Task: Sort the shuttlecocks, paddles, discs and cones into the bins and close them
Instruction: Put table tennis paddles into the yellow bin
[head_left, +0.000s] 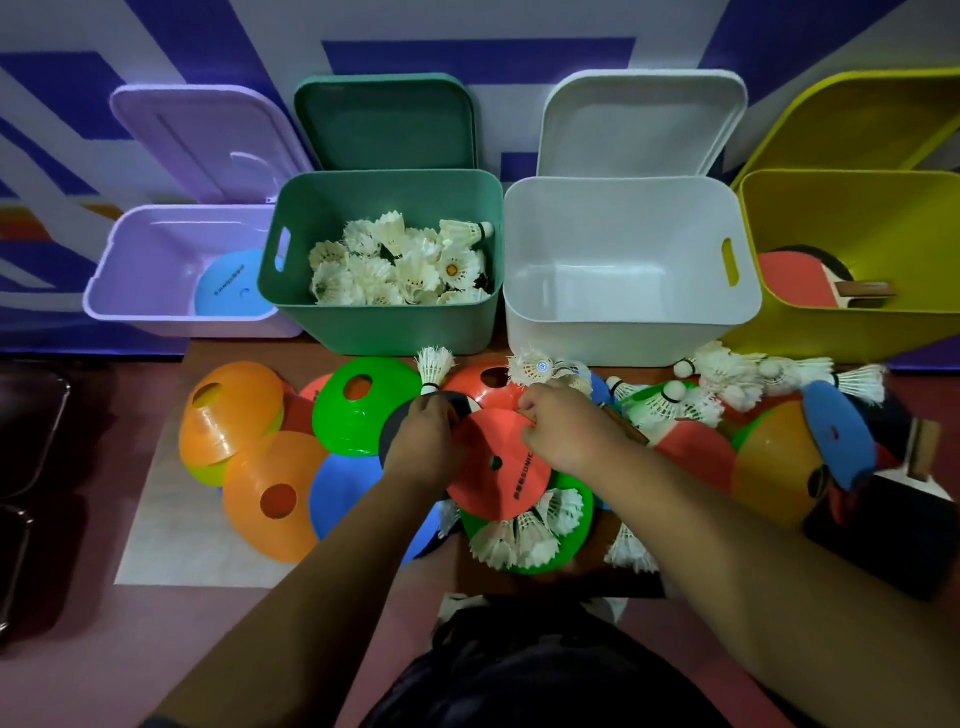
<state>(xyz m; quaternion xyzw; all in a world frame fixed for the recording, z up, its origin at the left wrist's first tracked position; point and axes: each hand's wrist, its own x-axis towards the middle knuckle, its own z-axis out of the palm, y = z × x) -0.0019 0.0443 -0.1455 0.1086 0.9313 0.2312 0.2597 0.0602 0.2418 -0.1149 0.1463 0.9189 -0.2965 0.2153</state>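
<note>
Most gear (270, 493) unsorted, four bins (384, 327) open | left hand (423, 441) pinches shuttlecock (434, 366), 12 o'clock | right hand (561, 431) grips disc (498, 467)

shuttlecocks (400, 265) heaped in green bin (384, 327) | blue disc (228, 286) in purple bin (130, 312) | paddle (795, 278) in yellow bin (857, 218)

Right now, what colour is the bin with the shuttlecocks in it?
Green. The bin shows best in the head view.

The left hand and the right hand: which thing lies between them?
In the head view, the red disc lies between them; the right hand grips its edge, and the left hand holds a shuttlecock.
</note>
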